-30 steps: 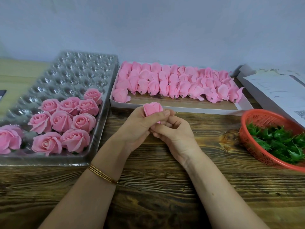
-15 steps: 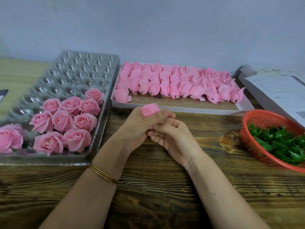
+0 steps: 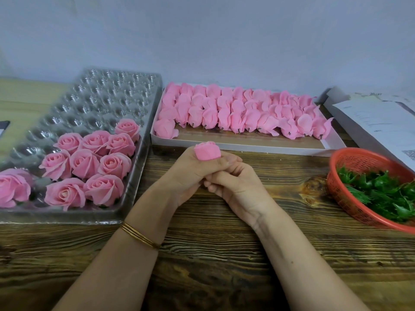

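My left hand (image 3: 190,173) grips a pink rose bud (image 3: 207,150) that sticks up above its thumb and fingers. My right hand (image 3: 233,185) lies against the left one from the right, its fingers curled under the bud's base; what they pinch there is hidden. Both hands hover over the wooden table (image 3: 213,254), just in front of the white box (image 3: 247,145) of closed pink buds (image 3: 242,113). On the left, a clear plastic cell tray (image 3: 94,97) holds several opened pink roses (image 3: 89,164).
A red plastic basket (image 3: 350,158) of green leaf calyxes (image 3: 381,191) stands at the right edge. Behind it lies a white box with printed papers (image 3: 377,122). A grey wall closes the back. A dark object (image 3: 3,126) peeks in at far left.
The bud has turned in my left hand, tipping from upright to lean slightly left and forward. My right fingers shifted under its base. Both hands stay in the same place.
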Motion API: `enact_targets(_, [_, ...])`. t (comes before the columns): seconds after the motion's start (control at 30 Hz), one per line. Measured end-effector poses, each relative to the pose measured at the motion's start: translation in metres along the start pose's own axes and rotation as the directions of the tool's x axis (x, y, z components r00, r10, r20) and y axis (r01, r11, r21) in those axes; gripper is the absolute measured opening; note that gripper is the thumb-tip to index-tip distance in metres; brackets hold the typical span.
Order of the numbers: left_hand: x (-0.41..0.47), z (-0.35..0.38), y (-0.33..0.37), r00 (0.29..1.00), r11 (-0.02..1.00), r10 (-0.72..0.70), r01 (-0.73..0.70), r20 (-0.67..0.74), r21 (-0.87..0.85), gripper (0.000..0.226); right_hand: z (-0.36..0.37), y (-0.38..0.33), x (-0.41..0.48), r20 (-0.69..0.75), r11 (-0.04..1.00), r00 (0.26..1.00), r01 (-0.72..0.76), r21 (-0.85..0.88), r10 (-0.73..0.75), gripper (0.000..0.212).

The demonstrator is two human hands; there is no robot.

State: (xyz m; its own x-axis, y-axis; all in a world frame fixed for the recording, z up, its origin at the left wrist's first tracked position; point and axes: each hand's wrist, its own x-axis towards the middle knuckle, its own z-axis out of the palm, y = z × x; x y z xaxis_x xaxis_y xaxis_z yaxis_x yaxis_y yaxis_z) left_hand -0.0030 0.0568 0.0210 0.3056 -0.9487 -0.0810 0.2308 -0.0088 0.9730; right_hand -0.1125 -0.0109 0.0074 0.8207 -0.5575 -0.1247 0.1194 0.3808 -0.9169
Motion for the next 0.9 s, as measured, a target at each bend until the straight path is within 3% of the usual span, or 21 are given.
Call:
enact_targets(0.1, [-0.001, 0.001, 0.001, 1.000, 1.000, 0.009, -0.009, 0.014, -0.011, 0.040, -0.002, -0.001, 0.000, 0.055, 0.997, 0.997, -0.047, 0.057, 0.044, 0.037])
enact_targets(0.27, [0.000, 0.000, 0.000, 0.999, 0.999, 0.043, -0.043, -0.003, -0.023, 0.045, -0.001, -0.001, 0.001, 0.052, 0.990, 0.998, -0.032, 0.135, 0.025, 0.016])
enact_targets(0.37, [0.002, 0.000, -0.002, 0.999, 0.998, 0.045, -0.045, -0.006, -0.038, 0.044, -0.001, 0.001, 0.002, 0.011, 0.992, 1.000, -0.016, 0.125, 0.015, 0.039])
enact_targets(0.5, [0.002, -0.002, -0.002, 0.998, 0.996, 0.059, -0.057, 0.026, -0.064, 0.038, 0.000, -0.002, 0.001, 0.030, 0.995, 0.999, -0.037, 0.094, 0.034, 0.013])
enact_targets(0.7, [0.003, -0.002, -0.003, 0.996, 0.997, 0.076, -0.074, 0.050, -0.035, 0.028, 0.001, -0.006, -0.001, 0.070, 0.990, 0.995, -0.073, 0.118, 0.065, 0.025])
enact_targets(0.83, [0.004, 0.000, -0.006, 0.993, 0.994, 0.108, -0.109, -0.051, -0.018, 0.033, 0.000, -0.008, -0.001, 0.063, 0.982, 0.990, -0.136, 0.128, 0.128, 0.006])
enact_targets(0.9, [0.005, 0.000, -0.007, 0.986, 0.991, 0.131, -0.129, -0.105, 0.027, 0.033, -0.002, -0.009, -0.001, 0.037, 0.972, 0.983, -0.182, 0.147, 0.179, 0.015])
